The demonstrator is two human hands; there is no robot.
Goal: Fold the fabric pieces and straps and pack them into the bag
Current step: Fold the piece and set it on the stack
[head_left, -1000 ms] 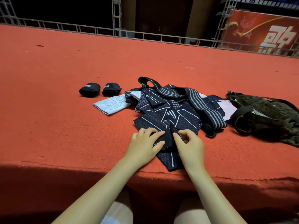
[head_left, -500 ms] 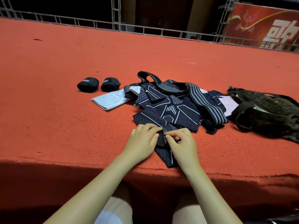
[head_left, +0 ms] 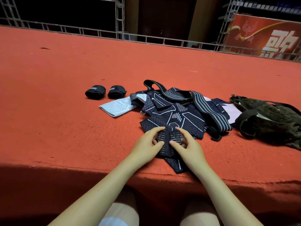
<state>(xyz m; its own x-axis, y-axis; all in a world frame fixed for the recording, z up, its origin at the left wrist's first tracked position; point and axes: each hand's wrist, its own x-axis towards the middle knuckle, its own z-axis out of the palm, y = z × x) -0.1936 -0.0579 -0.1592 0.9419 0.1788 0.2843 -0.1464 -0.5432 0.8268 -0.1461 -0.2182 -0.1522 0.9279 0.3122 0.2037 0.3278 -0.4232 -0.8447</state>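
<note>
A heap of dark navy patterned fabric pieces (head_left: 177, 118) lies on the red carpeted platform (head_left: 65, 111), with grey-striped straps (head_left: 210, 110) draped over its right side. At the heap's near end, my left hand (head_left: 146, 144) and my right hand (head_left: 187, 144) pinch a narrow dark fabric piece (head_left: 167, 141) between thumbs and fingers, one hand on each side. A white patterned fabric piece (head_left: 117, 106) lies to the heap's left. The dark olive bag (head_left: 268, 123) sits slumped at the right, its straps loose.
Two rolled black wraps (head_left: 95, 92) (head_left: 116, 91) sit side by side left of the heap. The platform's front edge (head_left: 162, 173) runs just before my knees. A metal railing (head_left: 162, 39) and a red banner (head_left: 268, 35) stand at the back.
Both hands have gathered the near fabric piece inward into a narrower fold, and the fingers now clamp it from both sides instead of pressing flat.
</note>
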